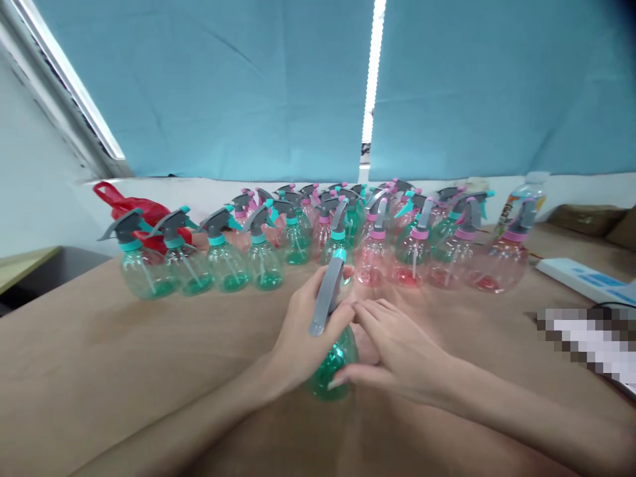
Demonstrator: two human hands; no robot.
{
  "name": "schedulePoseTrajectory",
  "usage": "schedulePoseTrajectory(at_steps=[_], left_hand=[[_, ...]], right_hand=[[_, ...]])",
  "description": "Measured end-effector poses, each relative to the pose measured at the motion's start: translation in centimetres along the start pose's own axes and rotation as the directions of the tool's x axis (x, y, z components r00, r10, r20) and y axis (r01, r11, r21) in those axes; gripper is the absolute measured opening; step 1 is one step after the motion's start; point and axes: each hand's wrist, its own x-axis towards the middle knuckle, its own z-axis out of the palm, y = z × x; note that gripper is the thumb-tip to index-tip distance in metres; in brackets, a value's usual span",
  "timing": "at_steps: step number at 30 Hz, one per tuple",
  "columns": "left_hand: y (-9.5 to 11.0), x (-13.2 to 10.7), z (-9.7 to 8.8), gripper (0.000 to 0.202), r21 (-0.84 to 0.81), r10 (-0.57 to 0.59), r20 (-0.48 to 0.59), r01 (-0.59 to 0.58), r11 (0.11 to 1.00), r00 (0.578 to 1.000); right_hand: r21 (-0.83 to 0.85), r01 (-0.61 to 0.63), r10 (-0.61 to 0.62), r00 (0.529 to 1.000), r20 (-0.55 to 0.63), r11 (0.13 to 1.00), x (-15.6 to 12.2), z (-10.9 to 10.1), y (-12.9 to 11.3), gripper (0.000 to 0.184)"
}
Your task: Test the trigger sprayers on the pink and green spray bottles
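Note:
A green see-through spray bottle (332, 371) with a grey trigger head and teal nozzle stands upright in front of me, at the middle of the view. My left hand (309, 315) is closed around its neck, just under the grey head, and hides the collar. Lower down, my right hand (392, 344) wraps the right side of the round body, its thumb on the near face and its fingertips meeting my left hand. Behind them stand rows of like bottles: green ones (265, 265) with teal collars mostly to the left, pink ones (372, 262) mostly to the right.
A red plastic bag (142, 211) lies at the back left. On the right are a clear labelled drink bottle (519, 199), a white power strip (586, 278) and a pixelated patch. The brown tabletop (149, 371) runs up to a wall with blue curtains (223, 93).

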Motion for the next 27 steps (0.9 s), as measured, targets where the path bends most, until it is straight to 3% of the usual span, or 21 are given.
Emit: schedulePoseTrajectory(at_steps=[3, 6, 11, 19, 27], left_hand=[[-0.2, 0.2, 0.2, 0.029, 0.014, 0.007, -0.002, -0.007, 1.000, 1.000], [-0.3, 0.8, 0.3, 0.019, 0.049, 0.002, -0.010, -0.002, 0.999, 1.000], [-0.5, 2.2, 1.1, 0.011, 0.044, -0.008, 0.008, 0.007, 0.999, 1.000], [-0.7, 3.8, 1.9, 0.003, 0.025, 0.030, 0.058, -0.031, 0.999, 0.998], [-0.7, 4.2, 1.6, 0.011, 0.032, 0.065, 0.133, -0.070, 0.997, 0.989]], right_hand=[[0.011, -0.019, 0.018, 0.998, 0.065, 1.000, -1.9, -0.4, 3.1, 0.065], [-0.026, -0.125, 0.127, 0.983, 0.132, 0.992, -3.6, -0.8, 6.7, 0.055], [-0.054, -0.232, 0.238, 0.957, 0.166, 0.971, -5.7, -0.8, 10.7, 0.067], [-0.061, -0.264, 0.271, 0.937, 0.219, 0.963, -6.8, 0.2, 11.9, 0.080], [-0.065, -0.287, 0.294, 0.921, 0.257, 0.956, -6.8, 0.2, 12.2, 0.084]])
